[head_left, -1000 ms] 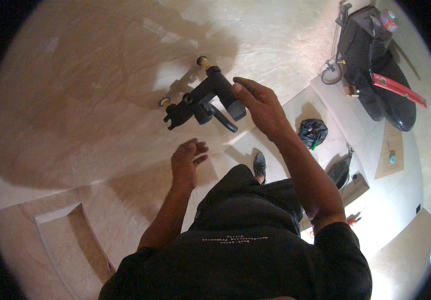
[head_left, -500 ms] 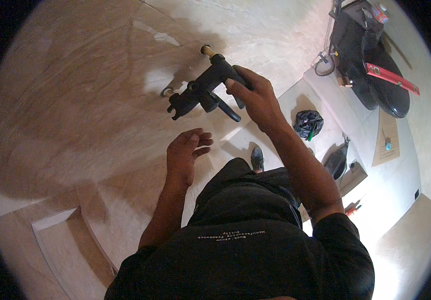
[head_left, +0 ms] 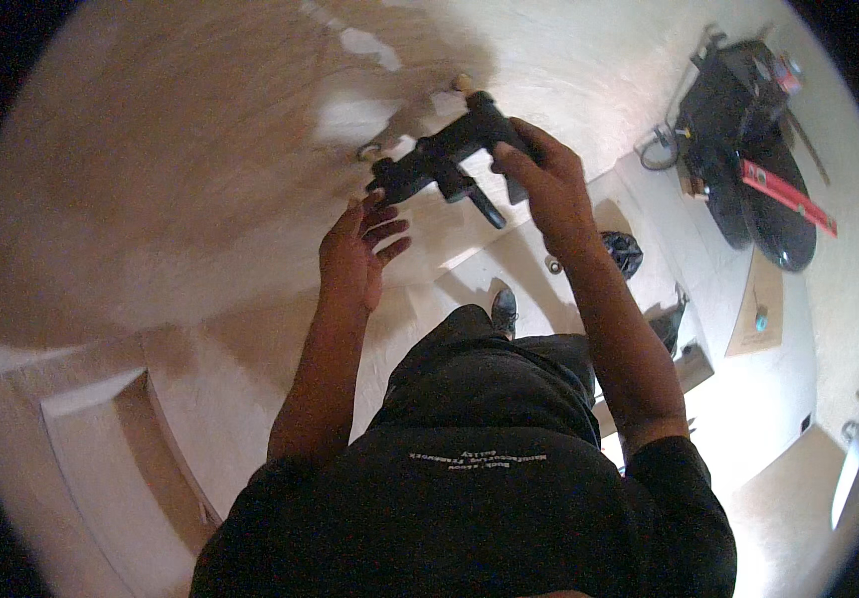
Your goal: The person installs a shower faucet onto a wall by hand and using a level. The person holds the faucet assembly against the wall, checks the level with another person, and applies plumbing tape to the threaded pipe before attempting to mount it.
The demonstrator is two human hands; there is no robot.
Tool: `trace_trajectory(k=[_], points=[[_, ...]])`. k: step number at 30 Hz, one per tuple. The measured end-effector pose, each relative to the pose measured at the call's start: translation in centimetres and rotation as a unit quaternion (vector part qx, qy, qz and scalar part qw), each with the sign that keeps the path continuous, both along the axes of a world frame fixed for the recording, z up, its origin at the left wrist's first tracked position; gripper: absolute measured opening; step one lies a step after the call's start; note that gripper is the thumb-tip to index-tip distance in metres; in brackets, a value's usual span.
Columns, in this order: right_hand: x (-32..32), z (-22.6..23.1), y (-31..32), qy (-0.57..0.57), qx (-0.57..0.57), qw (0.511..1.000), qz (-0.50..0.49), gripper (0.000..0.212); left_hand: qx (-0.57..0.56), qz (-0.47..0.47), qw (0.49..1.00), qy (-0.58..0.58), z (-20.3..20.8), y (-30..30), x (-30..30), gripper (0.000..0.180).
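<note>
"Gripping the black tap [head_left: 439, 154] where?"
"Pinched at its right end, between right hand [head_left: 553, 189] thumb and fingers."
"And left hand [head_left: 347, 251]?"
"Loosely spread, fingertips at the tap's left end, contact unclear."

Pale, smooth floor [head_left: 713, 299], seen from above. Resting on it: dark shoe [head_left: 504, 311], crumpled black plastic bag [head_left: 627, 255], blurred dark pouch [head_left: 665, 329], long brown box-like piece [head_left: 693, 371], and flat brown sheet [head_left: 756, 284] bearing a small blue object [head_left: 760, 319]. Across a glossy black rounded fixture [head_left: 788, 246]: straight red spirit level [head_left: 788, 198].
</note>
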State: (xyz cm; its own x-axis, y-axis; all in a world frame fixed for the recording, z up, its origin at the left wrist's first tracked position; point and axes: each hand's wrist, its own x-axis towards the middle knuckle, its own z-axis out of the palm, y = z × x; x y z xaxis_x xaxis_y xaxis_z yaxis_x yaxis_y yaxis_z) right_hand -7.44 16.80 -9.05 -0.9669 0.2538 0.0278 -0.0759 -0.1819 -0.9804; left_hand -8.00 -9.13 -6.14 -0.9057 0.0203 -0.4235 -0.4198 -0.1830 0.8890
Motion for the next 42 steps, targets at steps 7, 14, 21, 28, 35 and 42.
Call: trace_trajectory(k=[7,14,21,28,35,42], points=[[0.1,1.7,-0.1,-0.007,-0.031,0.999,0.025,0.042,0.046,-0.021,0.999,-0.017,0.2,0.0,-2.8,0.036],[-0.2,0.7,1.1,-0.013,-0.065,0.997,0.034,0.038,0.091,-0.055,0.994,-0.040,-0.8,1.0,-4.5,0.035],[-2.2,-2.9,1.0,-0.070,0.050,0.996,0.017,0.030,-0.224,-0.269,0.889,0.297,-0.3,1.4,-5.4,0.056],[1.8,-1.1,-1.4,-0.039,0.059,0.997,-0.017,0.033,0.077,-0.209,0.972,-0.076,-4.0,-2.9,-5.1,0.051],[4.6,0.7,-3.8,-0.037,0.107,0.993,-0.031,0.038,-0.040,-0.161,0.986,-0.034,-0.1,-2.5,-1.8,0.054],[5.8,1.8,-4.6,-0.007,0.214,0.975,-0.061,0.034,-0.008,-0.217,0.976,-0.011,2.5,-3.2,1.2,0.060]])
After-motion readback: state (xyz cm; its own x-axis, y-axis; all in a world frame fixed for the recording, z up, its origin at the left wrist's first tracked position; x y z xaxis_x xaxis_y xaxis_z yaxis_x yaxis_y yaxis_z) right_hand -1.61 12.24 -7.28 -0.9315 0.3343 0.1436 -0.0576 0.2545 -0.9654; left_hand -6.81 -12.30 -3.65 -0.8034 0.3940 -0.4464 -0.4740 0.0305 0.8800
